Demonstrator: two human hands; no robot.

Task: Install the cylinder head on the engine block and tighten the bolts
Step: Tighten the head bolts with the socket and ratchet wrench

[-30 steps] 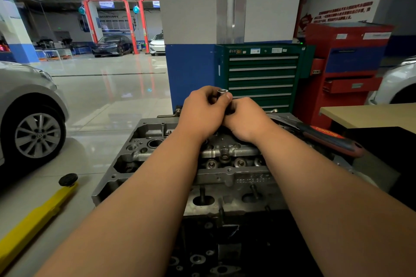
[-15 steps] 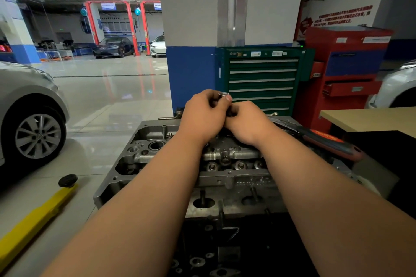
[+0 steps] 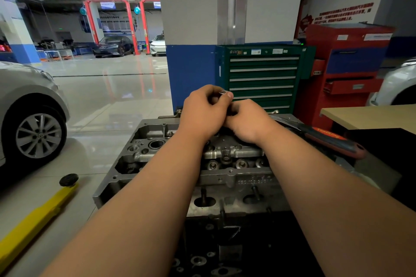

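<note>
The grey cylinder head [image 3: 225, 177] lies on the dark engine block [image 3: 225, 243] in front of me. Both hands are together over its far middle. My left hand [image 3: 202, 112] is curled round a small shiny metal piece, a bolt head or socket [image 3: 223, 92], whose top shows between thumb and finger. My right hand [image 3: 247, 119] is curled just beside it, fingers tucked under the left hand; what it holds is hidden. A red-and-black handled wrench [image 3: 331, 139] lies on the head's right side.
A green tool cabinet [image 3: 263, 76] and a red one [image 3: 351, 69] stand behind the engine. A wooden table edge [image 3: 369, 117] is at right. A yellow lift arm [image 3: 33, 222] and a silver car's wheel [image 3: 38, 136] are at left.
The view has dropped slightly, so the hands sit a little lower in the frame. Both hands stay together in the same hold over the head.
</note>
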